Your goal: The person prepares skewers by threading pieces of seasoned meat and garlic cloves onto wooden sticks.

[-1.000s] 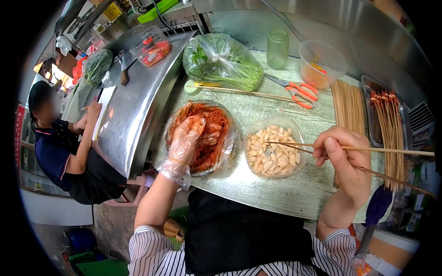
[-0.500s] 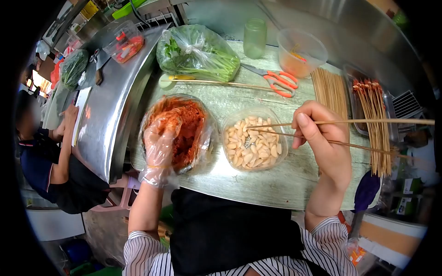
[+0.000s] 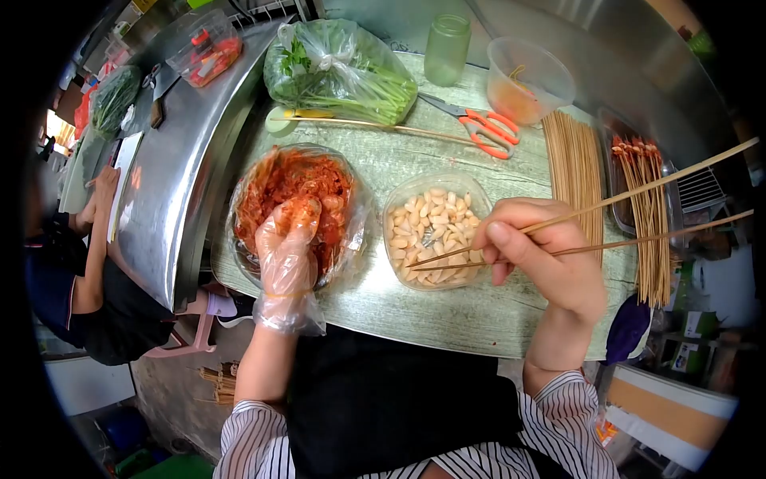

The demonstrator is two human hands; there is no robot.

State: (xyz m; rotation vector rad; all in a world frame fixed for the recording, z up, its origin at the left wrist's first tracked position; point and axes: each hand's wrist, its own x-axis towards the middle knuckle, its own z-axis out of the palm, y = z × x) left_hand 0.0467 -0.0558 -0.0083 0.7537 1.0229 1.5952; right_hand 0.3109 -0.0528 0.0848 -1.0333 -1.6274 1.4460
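My left hand (image 3: 289, 231), in a clear plastic glove smeared with red sauce, is over the bowl of red marinated meat (image 3: 329, 188). Its fingers are curled together on some of the meat; the exact piece is partly hidden. Two long bamboo skewers (image 3: 638, 190) are gripped between the thumb and fingers of my bare right hand (image 3: 542, 247). Their tips point left, over a clear plastic tub of peeled garlic cloves (image 3: 437, 231). The tub stands just left of my right hand.
Behind lie a bag of green celery (image 3: 343, 76), orange-handled scissors (image 3: 483, 128), a green jar (image 3: 447, 52) and a clear tub (image 3: 531, 80). Loose skewers (image 3: 574, 176) and loaded skewers (image 3: 645, 215) are at right. Another person (image 3: 84, 263) works beside a metal counter (image 3: 179, 160).
My left hand has shifted slightly right and lower in the bowl. The skewers' tips have swung down toward the front of the garlic tub, and my right hand has dropped a little. The view has shifted slightly.
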